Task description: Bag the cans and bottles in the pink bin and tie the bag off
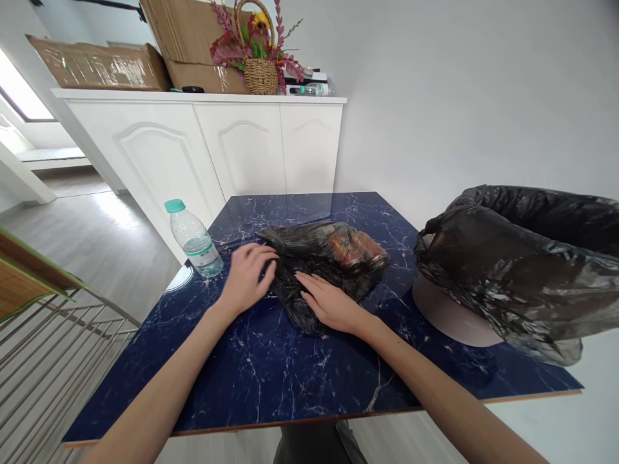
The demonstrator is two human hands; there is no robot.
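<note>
A crumpled black plastic bag (309, 241) lies on the dark blue marbled table. Something reddish-orange shows through its thin film at the right end. At the bag's left edge is my left hand (249, 274), with fingers curved and a little apart, touching the plastic. My right hand (333, 304) rests flat on the front of the bag, fingers stretched out towards the left. Neither hand visibly grips anything.
A clear bottle with a teal cap (196, 241) stands at the table's left edge. On the right is a light bin (449, 312) lined with a black bag (522, 270). A wire rack (62, 361) is at the left, white cabinets (242, 145) behind.
</note>
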